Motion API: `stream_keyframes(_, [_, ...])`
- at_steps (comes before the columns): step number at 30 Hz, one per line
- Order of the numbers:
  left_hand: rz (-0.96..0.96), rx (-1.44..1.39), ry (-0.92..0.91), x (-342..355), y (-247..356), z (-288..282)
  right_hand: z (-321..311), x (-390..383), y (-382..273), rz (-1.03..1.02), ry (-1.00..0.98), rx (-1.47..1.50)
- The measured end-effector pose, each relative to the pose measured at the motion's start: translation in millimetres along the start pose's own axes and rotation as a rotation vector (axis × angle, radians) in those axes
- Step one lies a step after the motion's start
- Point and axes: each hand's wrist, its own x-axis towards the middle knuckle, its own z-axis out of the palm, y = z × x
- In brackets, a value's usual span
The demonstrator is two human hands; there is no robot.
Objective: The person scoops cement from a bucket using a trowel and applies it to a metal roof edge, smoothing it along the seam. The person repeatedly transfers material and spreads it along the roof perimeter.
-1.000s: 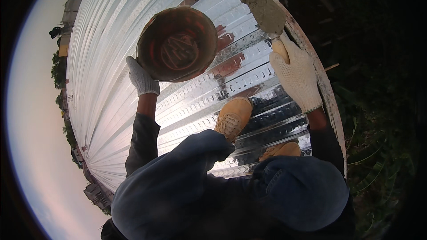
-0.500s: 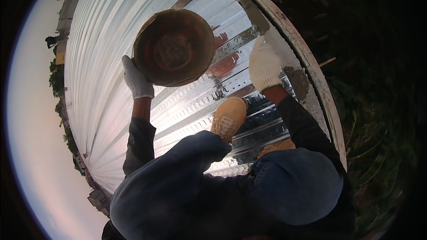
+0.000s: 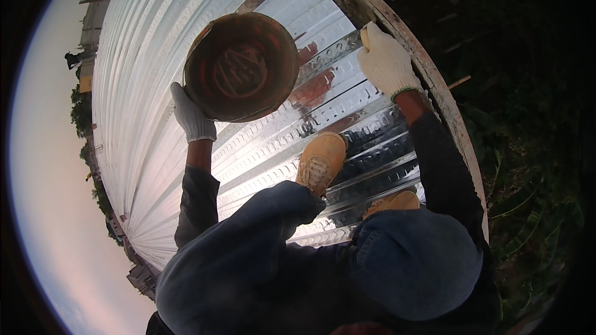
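Observation:
A round, dirt-caked bucket (image 3: 242, 67) with dull red showing inside is held over the ribbed metal sheeting (image 3: 155, 56). My left hand (image 3: 194, 115), in a white knit glove, grips its near left side; the fingers are partly hidden behind it. At the right, my gloved right hand (image 3: 390, 59) is closed above the concrete edge (image 3: 415, 34). Something yellowish shows by its thumb, too unclear to tell from the glove. Whatever it may hold is hidden beneath the hand.
My tan shoes (image 3: 321, 160) stand on the shiny sheeting beneath my bent knees. Beyond the concrete edge at the right lies a dark drop with plants (image 3: 515, 229), and a thin stick (image 3: 459, 82) pokes out. Buildings and trees line the far left.
My right hand has moved right and slightly away from me, along the concrete edge, and turned. The bucket and my left hand have hardly moved.

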Motion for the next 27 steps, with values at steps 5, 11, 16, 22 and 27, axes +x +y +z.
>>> stream_keyframes(5, [-0.008,-0.012,-0.002,-6,3,6,33,-9,-18,0.010,-0.105,-0.237])
stream_keyframes(11, [0.037,0.045,-0.027,1,8,12,18,-39,-35,0.037,-0.111,-0.308])
stream_keyframes(16, [0.095,0.128,-0.050,8,14,18,20,-61,-40,0.067,-0.103,-0.207])
stream_keyframes(22, [0.035,0.085,-0.029,-5,18,34,24,-74,-38,0.149,-0.084,-0.041])
stream_keyframes(27, [0.048,0.050,-0.012,2,8,8,-1,-72,-39,0.117,-0.029,0.088])
